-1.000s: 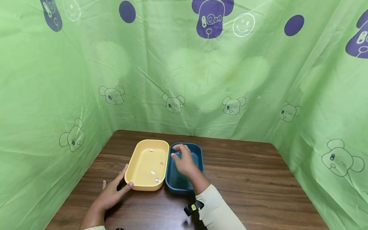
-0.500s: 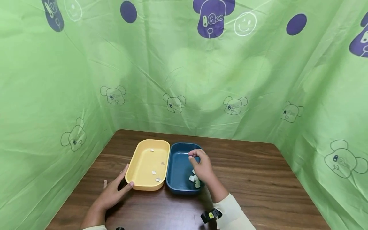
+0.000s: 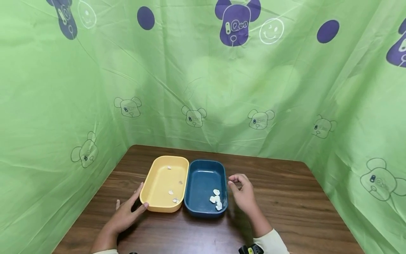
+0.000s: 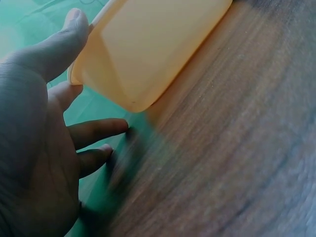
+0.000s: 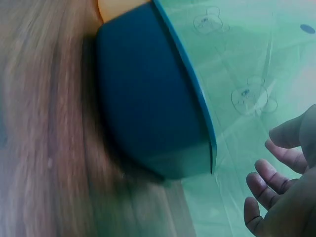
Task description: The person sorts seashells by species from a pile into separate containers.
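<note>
A yellow tray (image 3: 163, 183) stands on the left in the head view, with several small, pale, shell-like pieces (image 3: 171, 192) scattered inside. My left hand (image 3: 125, 211) rests against its near left corner, thumb at the rim and fingers fairly straight along the outside; the left wrist view shows thumb and index at the rim. A dark blue tray (image 3: 203, 185) stands against its right side. White shell-like pieces (image 3: 217, 199) lie grouped in its near right part. Just right of the blue tray, my right hand (image 3: 244, 194) hovers, fingers loosely bent, holding nothing visible.
Both trays stand on a dark wood-grain table (image 3: 272, 190). A green curtain (image 3: 203, 81) with printed bear heads hangs behind the table and along both sides.
My right hand has moved from above the blue tray to the right, beyond its rim. White pieces that it covered earlier now show in full. My left hand stays at the yellow tray.
</note>
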A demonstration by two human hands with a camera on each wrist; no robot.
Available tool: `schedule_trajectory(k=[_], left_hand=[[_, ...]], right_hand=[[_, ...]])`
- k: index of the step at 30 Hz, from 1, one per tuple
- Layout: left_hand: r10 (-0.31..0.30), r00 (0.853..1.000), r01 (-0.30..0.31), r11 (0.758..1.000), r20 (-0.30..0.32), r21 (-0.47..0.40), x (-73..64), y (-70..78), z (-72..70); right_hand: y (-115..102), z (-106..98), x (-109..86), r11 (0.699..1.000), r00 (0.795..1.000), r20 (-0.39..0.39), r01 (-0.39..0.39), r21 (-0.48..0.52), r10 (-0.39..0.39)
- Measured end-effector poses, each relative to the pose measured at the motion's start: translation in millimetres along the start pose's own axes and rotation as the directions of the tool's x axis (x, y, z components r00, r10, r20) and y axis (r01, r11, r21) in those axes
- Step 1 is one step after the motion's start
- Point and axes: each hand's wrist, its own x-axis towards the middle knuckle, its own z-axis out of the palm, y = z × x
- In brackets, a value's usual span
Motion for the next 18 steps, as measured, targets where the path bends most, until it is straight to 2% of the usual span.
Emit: schedule_trajectory(k=[7, 10, 14, 18], left_hand=[[-0.014, 1.0, 0.014, 0.999, -0.008, -0.051, 4.1, 0.4, -1.1], [-0.023, 0.999, 0.022, 0.998, -0.031, -0.058, 4.9, 1.3, -1.4], [-0.011, 0.997, 0.012, 1.0, -0.075, 0.017, 6.8, 6.8, -1.6], [0.004, 0.992, 0.012, 0.992, -0.128, 0.123, 10.7, 16.7, -2.3]], right_hand=[[15, -16, -4.0, 0.999, 0.999, -0.019, -0.051, -0.02, 0.05], [17, -22, -7.3, 0.998, 0.999, -0.039, -0.023, -0.06, 0.021], [21, -30, -10.0, 0.992, 0.998, -0.058, -0.02, -0.121, 0.013], [26, -39, -13.6, 0.981, 0.997, -0.015, -0.081, -0.175, 0.08]])
